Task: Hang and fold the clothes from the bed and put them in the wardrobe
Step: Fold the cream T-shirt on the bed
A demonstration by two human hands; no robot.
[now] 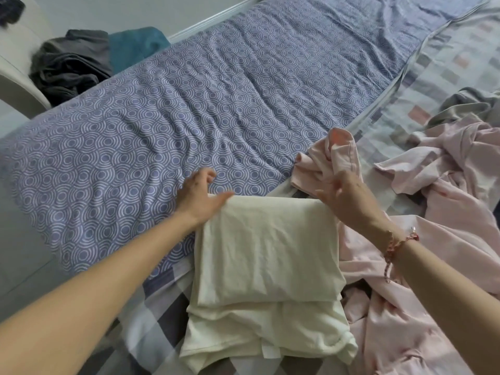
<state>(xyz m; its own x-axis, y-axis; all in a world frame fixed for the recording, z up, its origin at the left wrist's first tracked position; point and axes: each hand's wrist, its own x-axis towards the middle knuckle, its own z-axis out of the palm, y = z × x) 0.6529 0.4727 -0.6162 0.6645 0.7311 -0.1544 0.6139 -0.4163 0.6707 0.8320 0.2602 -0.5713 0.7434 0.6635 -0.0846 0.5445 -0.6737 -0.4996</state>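
- One piece is nearly sorted: the cream garment (265,253) lies folded into a tidy rectangle at the near edge of the bed. It's half on the blue circle-pattern sheet (189,104) and half on the checked cover (446,50). To us it looks like the last fold is getting squared off.
- Left hand (201,197) sits at its far left corner, thumb flat on the cloth, fingers loosely curled. We can't tell if it's actually pinching the edge.
- Right hand (342,197) is at the far right corner with fingers spread wide, not gripping anything as far as we can see (bit blurry). There's a red bracelet (400,246) on that wrist.
- Left to do, our guess: most of it. The pink clothes (433,212) are a crumpled heap just right of the cream one, touching it, and a grey garment (468,104) lies behind them. No hangers or wardrobe in shot, so we reckon nothing's hung or put away yet.
- Head count on the bed: one folded cream piece, one pink heap (could be two or more items, we can't separate them), one grey piece, two bed coverings.
- Off the bed, far left: one dark grey bundle (70,66) and one teal cloth (135,44) on what looks like a pale chair (16,85). No idea if those are part of the job.
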